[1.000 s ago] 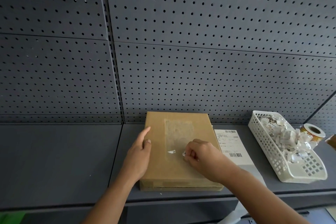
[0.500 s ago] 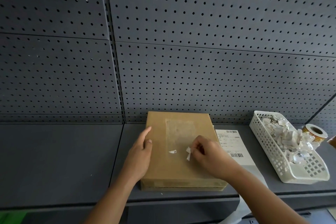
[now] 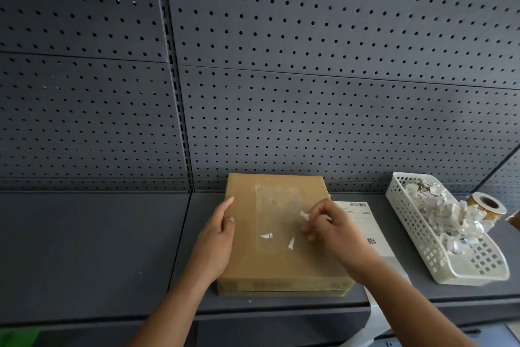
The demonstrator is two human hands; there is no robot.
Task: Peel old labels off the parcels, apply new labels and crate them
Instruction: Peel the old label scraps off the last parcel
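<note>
Dark grey pegboard (image 3: 309,93) backs a grey shelf (image 3: 98,248), where a flat cardboard parcel (image 3: 278,265) lies at 6 o'clock of the view, top face up. Its long axis runs from 6 to 12 o'clock, toward the pegboard. The left grip (image 3: 215,242), a bare hand with straight fingers, presses the parcel's 9 o'clock edge. The right grip (image 3: 332,231) pinches a small white label scrap (image 3: 304,215) just above the top face. Two more scraps (image 3: 266,235) cling beside a pale glue patch (image 3: 277,200). A new label sheet (image 3: 363,214) lies at the parcel's 3 o'clock, with a white basket (image 3: 416,234) of peelings beyond. Likely risks: thin scraps tearing and leaving slivers, or the right forearm dragging the new label sheet off the shelf.
</note>
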